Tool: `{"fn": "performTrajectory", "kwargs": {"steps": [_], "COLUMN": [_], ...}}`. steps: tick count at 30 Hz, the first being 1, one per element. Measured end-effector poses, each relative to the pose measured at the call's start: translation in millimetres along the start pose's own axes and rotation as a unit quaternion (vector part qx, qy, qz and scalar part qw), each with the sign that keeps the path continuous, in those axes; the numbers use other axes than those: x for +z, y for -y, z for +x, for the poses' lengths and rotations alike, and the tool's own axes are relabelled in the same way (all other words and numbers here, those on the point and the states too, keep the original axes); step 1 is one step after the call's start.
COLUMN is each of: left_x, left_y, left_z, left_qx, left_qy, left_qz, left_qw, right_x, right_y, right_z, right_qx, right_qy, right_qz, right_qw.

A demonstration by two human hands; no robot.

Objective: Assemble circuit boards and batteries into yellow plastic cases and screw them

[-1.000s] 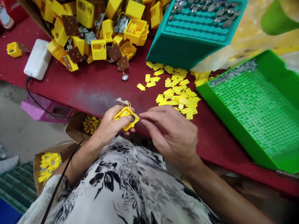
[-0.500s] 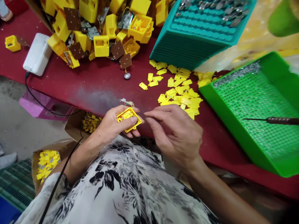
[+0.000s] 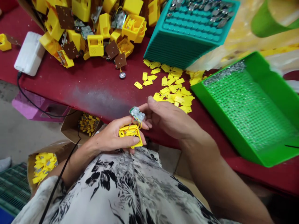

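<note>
My left hand (image 3: 113, 135) holds a small open yellow case (image 3: 130, 133), its thumb across the lower right of the case. Thin wires run up from the case to a small circuit board (image 3: 137, 114) with grey parts on it. My right hand (image 3: 167, 116) is beside the board at its right, with its fingers behind or against the board's right edge and its thumb raised; whether the fingers grip the board is not clear. Small yellow plates (image 3: 175, 93) lie on the red table (image 3: 98, 84) beyond my right hand.
Yellow cases with wired boards (image 3: 95, 45) are heaped at the back left near a white power bank (image 3: 30, 53). A teal tray stack (image 3: 179, 46) and a green basket (image 3: 257, 109) with screws stand at the right. Cardboard boxes (image 3: 70, 126) sit below the table's left edge.
The circuit board now stands out above the case, and my right hand has moved left to it, its thumb lifted. The view has shifted slightly right.
</note>
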State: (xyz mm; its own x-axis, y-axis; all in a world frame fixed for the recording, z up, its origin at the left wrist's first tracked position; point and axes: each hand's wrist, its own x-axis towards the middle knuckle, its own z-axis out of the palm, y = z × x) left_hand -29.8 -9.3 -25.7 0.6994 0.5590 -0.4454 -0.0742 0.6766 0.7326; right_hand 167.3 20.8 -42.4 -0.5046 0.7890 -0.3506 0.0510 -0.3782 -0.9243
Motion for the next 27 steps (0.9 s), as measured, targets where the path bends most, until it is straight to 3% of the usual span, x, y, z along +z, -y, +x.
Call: {"fn": "performTrajectory", "kwargs": {"steps": [2,4,9,11,14,18,23,27], "left_x": [-3.5,-7.0,-11.1,-9.6,-5.8,-3.5,-5.9,-9.8], "left_y": [1.0,1.4,-0.8,-1.3,0.3,3.1,2.3,2.5], "left_z": [-0.7,-2.0,-4.9,-3.6,1.6,7.3,0.6,-9.3], "left_qx": [-0.002,0.002,0.02,0.025,0.046,0.088,0.142,0.097], "left_qy": [0.006,0.002,-0.046,-0.09,-0.148,-0.185,-0.183,-0.113], "left_qz": [0.007,0.01,0.001,0.007,0.02,0.045,0.079,-0.054], "left_qw": [1.0,1.0,0.999,0.996,0.988,0.978,0.97,0.987], "right_x": [-2.7,-1.5,12.9,21.7,36.1,51.3,59.9,61.8], "right_y": [8.1,15.9,31.2,35.9,42.3,49.7,53.7,48.9], "right_z": [2.3,2.6,-0.2,-2.5,-6.9,-11.0,-16.9,-28.3], "right_qx": [0.009,0.002,-0.068,-0.123,-0.202,-0.25,-0.272,-0.297], "right_qy": [0.058,0.058,-0.075,-0.153,-0.24,-0.261,-0.27,-0.243], "right_qz": [0.028,0.029,-0.086,-0.174,-0.315,-0.435,-0.465,-0.455], "right_qw": [0.998,0.998,0.991,0.965,0.896,0.824,0.798,0.803]}}
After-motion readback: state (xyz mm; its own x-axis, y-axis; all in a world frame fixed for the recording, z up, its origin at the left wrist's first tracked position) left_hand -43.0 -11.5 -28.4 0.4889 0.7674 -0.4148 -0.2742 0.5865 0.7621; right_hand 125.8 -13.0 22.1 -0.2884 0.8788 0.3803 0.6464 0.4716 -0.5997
